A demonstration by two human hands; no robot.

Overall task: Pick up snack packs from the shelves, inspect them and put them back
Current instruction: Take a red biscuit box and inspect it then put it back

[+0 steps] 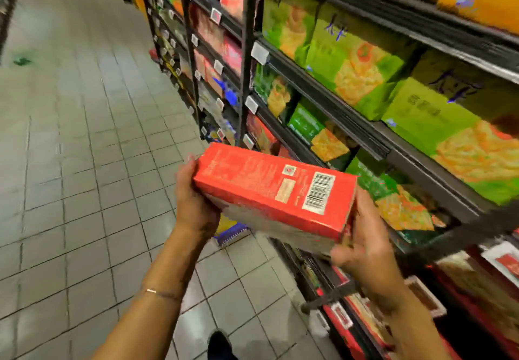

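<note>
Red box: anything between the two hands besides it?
Head view: only the red box spans between left hand and right hand; nothing else.

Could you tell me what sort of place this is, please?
Most likely a supermarket aisle: dark shelves stocked with green snack packs, price tags clipped to the edges, and a tiled floor.

Red cardboard box (273, 191) — slightly glossy, tiled floor (70, 135)

The box (273, 191) was red with a black-and-white striped barcode (318, 192). The packs (356, 59) were green and orange.
</note>
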